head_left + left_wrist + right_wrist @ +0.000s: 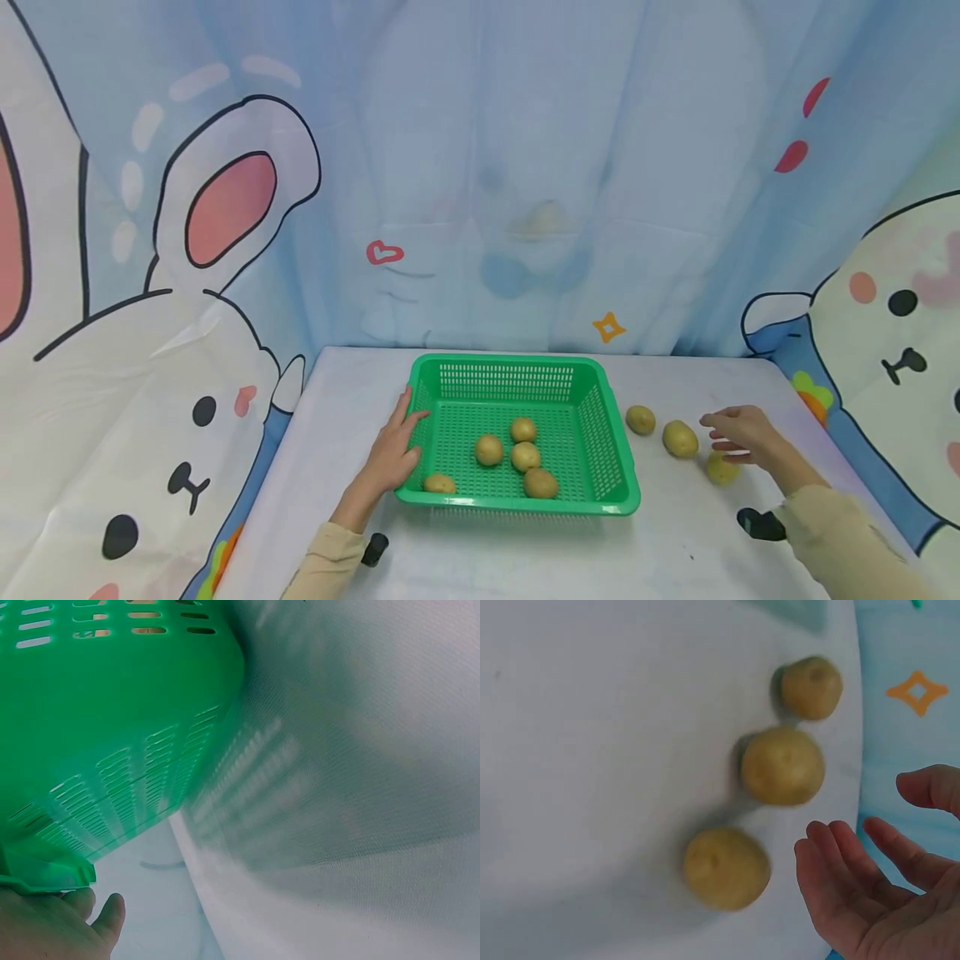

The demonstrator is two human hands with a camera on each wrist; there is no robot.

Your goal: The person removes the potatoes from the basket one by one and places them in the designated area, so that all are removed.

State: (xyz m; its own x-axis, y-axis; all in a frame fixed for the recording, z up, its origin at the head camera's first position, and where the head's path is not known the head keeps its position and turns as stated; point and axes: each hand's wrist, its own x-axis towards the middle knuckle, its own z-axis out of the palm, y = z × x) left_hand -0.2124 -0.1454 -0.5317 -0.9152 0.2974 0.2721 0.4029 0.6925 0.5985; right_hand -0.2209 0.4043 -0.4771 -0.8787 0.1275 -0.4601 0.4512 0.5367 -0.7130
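Observation:
A green plastic basket (525, 502) sits on the table with several potatoes (489, 450) inside. On its left rim rests my left hand (392, 454), fingers loosely spread; the left wrist view shows the fingertips (111, 911) just past the rim. To the right of the basket, three potatoes lie on the cloth: a small one (641, 420), a larger one (680, 439) and a nearer one (722, 469), which is partly covered by my right hand (746, 433). That hand hovers over them with fingers apart from the thumb, and its palm is bare in the right wrist view.
White cloth covers the table (525, 562). A blue curtain (480, 167) with cartoon animals hangs behind it and along both sides. The basket's slotted side wall (127, 772) casts a shadow on the cloth.

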